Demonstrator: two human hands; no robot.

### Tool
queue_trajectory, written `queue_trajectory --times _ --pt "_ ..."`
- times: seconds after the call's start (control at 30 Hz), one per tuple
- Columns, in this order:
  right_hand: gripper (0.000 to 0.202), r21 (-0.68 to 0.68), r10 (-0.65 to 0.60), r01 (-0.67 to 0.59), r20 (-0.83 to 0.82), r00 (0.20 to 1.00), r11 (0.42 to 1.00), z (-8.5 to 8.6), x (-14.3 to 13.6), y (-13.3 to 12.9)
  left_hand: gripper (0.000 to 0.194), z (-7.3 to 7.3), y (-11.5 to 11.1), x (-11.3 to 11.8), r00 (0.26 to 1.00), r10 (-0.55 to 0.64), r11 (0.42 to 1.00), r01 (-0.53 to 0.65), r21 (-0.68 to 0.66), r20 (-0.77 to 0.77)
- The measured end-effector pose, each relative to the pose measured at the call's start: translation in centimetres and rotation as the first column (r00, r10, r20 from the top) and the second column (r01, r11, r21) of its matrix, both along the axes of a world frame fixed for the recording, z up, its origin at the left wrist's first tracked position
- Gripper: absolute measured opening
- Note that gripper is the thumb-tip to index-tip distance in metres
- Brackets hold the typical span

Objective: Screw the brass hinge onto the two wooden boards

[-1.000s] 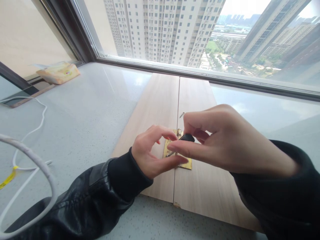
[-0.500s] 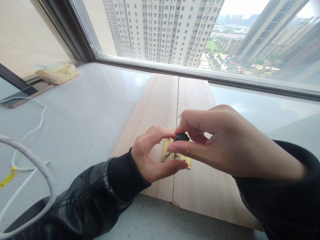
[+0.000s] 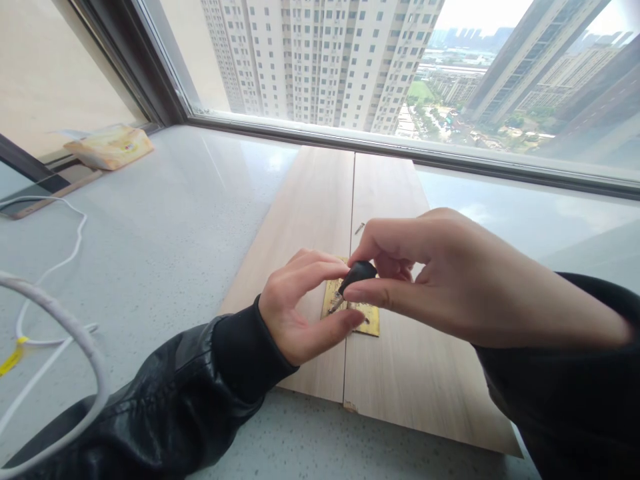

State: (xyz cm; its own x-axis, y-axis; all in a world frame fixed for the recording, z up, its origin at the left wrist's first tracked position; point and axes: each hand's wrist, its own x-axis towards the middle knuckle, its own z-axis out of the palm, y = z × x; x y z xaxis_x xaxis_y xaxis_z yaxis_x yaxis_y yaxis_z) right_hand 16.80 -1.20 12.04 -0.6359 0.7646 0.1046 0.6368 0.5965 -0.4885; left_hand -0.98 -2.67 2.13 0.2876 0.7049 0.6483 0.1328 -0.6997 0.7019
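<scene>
Your right hand point(image 3: 430, 280) grips the driver point(image 3: 359, 277), tip at the hinge point(image 3: 369, 325) | your left hand point(image 3: 295, 300) open beside it | hinge spans both boards point(image 3: 320, 193) | one screw point(image 3: 359, 229) loose, unfitted; others' seating unclear

Right hand point(image 3: 425, 273) grips black-handled screwdriver point(image 3: 357, 279) (tilted) over brass hinge point(image 3: 370, 323).

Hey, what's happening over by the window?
Someone's right hand is pinching a short black-handled tool, likely a screwdriver, with its tip at the left side of a brass-coloured hinge. The left hand curves around close by, thumb and fingers apart. The hinge spans the seam between two wooden boards, and a loose screw lies farther up.
</scene>
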Motion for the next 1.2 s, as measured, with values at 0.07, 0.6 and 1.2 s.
queue_trajectory --times 0.07,0.6,1.2 --pt "0.034 0.078 -0.028 0.029 -0.008 1.0 0.997 -0.3 -0.7 0.0 0.033 0.1 0.0 0.0 1.0 0.0 1.0 0.0 -0.015 0.004" --pt "0.032 0.047 0.007 -0.005 -0.044 0.999 0.999 -0.2 -1.0 -0.2 0.04 -0.5 -0.2 0.0 0.998 -0.048 0.987 0.055 -0.154 0.044" --pt "0.024 0.043 0.004 -0.004 0.019 1.0 0.999 -0.1 -0.9 -0.2 0.034 0.0 0.0 0.2 0.999 -0.01 0.997 0.014 -0.081 0.05"
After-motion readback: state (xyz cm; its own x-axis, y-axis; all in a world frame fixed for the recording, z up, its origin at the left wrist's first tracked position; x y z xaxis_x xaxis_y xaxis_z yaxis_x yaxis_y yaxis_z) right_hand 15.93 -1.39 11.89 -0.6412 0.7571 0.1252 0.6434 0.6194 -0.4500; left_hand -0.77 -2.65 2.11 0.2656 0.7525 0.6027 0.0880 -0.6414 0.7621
